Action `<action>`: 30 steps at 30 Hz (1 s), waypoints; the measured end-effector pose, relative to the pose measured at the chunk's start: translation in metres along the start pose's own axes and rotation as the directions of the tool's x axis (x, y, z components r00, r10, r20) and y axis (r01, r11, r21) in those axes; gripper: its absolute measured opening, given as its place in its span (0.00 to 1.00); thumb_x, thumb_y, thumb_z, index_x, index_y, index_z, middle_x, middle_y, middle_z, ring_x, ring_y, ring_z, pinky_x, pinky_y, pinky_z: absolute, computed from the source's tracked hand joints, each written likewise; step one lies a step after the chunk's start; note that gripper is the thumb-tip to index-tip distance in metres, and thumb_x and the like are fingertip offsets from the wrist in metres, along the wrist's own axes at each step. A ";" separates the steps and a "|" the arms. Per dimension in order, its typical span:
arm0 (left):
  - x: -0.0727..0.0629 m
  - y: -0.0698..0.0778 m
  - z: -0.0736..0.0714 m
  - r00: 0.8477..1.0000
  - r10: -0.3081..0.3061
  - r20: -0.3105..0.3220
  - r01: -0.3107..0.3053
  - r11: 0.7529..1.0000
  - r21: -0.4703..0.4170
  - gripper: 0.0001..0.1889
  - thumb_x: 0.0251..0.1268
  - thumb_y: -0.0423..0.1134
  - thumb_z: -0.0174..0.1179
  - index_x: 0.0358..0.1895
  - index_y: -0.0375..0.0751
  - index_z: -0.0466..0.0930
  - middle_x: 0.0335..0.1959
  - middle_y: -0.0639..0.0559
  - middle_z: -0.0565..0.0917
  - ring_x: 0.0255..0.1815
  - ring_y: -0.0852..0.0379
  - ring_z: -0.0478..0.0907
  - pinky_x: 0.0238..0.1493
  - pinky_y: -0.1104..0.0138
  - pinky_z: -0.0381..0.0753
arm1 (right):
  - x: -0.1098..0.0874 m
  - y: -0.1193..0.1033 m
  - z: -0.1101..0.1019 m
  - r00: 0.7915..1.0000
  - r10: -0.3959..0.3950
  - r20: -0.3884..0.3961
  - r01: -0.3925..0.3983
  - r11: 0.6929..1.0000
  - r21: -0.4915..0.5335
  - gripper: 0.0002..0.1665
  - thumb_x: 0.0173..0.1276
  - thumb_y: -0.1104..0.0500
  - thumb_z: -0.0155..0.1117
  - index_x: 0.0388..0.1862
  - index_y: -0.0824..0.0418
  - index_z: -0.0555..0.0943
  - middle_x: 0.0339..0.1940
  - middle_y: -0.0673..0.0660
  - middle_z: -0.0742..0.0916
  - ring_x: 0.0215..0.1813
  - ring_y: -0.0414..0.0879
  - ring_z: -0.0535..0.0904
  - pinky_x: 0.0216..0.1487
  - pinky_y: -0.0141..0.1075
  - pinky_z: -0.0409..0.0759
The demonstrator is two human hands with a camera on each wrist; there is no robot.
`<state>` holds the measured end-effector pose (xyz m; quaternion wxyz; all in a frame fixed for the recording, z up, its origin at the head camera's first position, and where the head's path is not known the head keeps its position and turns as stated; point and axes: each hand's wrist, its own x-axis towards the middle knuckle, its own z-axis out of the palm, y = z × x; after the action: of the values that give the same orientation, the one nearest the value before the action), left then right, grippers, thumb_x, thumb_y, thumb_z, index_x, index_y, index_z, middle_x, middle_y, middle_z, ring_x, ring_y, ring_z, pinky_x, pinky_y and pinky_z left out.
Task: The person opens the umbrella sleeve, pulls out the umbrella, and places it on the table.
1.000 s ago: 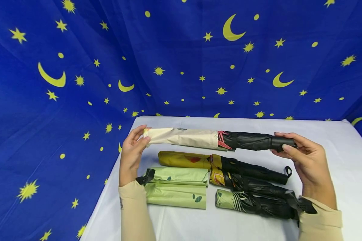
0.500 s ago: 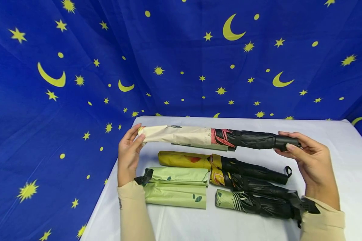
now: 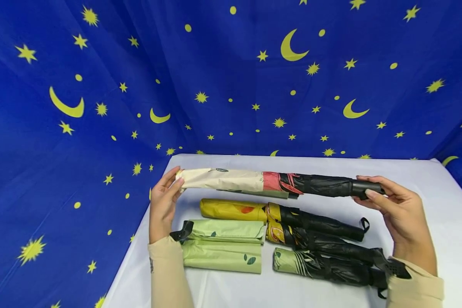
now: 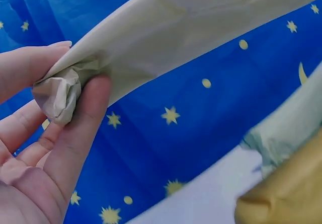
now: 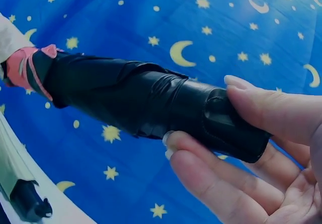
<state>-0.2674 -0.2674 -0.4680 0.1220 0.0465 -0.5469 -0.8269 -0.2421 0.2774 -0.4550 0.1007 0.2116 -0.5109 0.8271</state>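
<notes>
A folded umbrella (image 3: 325,185), black with a red-patterned part, is held level above the white table. Its left part sits inside a cream fabric cover (image 3: 223,179) with a leaf print. My left hand (image 3: 164,205) pinches the cover's closed end between thumb and fingers; in the left wrist view the cloth tip (image 4: 63,95) bunches up there. On the right, my right hand (image 3: 404,211) grips the black handle (image 5: 234,126), thumb on one side and fingers on the other. A pale green cover with a black end (image 5: 30,201) lies below it, mostly hidden in the head view.
On the white table (image 3: 215,295) lie a yellow cover (image 3: 231,209) with a black umbrella (image 3: 323,224) partly in it, and two light green covers (image 3: 223,259). Right of them are an orange-slice umbrella (image 3: 331,248) and a green-tipped umbrella (image 3: 331,269). A blue star-print cloth (image 3: 231,64) stands behind.
The cream cover has slid leftward along the umbrella, baring more of the red fabric. Both hands have moved slightly apart. The head view has tilted up a little.
</notes>
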 end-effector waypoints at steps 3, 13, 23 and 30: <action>0.002 -0.008 -0.003 0.999 -0.041 0.004 0.040 0.995 0.094 0.27 0.68 0.29 0.67 0.69 0.32 0.75 0.55 0.49 0.83 0.40 0.60 0.81 0.38 0.73 0.82 | -0.003 0.003 -0.007 0.998 0.057 -0.036 -0.059 0.997 -0.043 0.22 0.69 0.87 0.47 0.62 0.90 0.68 0.54 0.70 0.87 0.46 0.58 0.89 0.43 0.49 0.85; 0.010 -0.028 -0.006 0.996 -0.090 -0.010 0.083 0.864 0.497 0.28 0.68 0.39 0.70 0.71 0.45 0.76 0.65 0.42 0.76 0.58 0.52 0.79 0.49 0.69 0.82 | -0.008 0.013 -0.031 0.949 0.296 -0.111 -0.307 0.947 -0.098 0.19 0.71 0.81 0.57 0.59 0.78 0.79 0.50 0.62 0.89 0.44 0.54 0.90 0.42 0.48 0.85; 0.011 -0.039 -0.002 0.975 -0.212 0.067 0.094 0.668 0.738 0.32 0.81 0.42 0.55 0.82 0.47 0.56 0.78 0.37 0.63 0.76 0.40 0.63 0.72 0.50 0.68 | -0.022 0.028 -0.063 0.870 0.479 -0.117 -0.477 0.878 0.050 0.21 0.75 0.78 0.54 0.61 0.68 0.82 0.51 0.58 0.89 0.43 0.60 0.89 0.45 0.47 0.85; 0.010 -0.045 0.000 0.973 -0.205 0.104 0.030 0.565 0.825 0.34 0.82 0.42 0.52 0.84 0.58 0.49 0.76 0.39 0.67 0.74 0.43 0.67 0.72 0.49 0.67 | -0.019 0.033 -0.067 0.772 0.605 -0.198 -0.633 0.761 -0.143 0.20 0.74 0.68 0.65 0.63 0.63 0.82 0.47 0.48 0.89 0.45 0.53 0.89 0.48 0.45 0.85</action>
<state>-0.2843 -0.2527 -0.5089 -0.0213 0.0557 -0.8713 -0.4872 -0.2544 0.3224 -0.5162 -0.1221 -0.0390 -0.6245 0.7705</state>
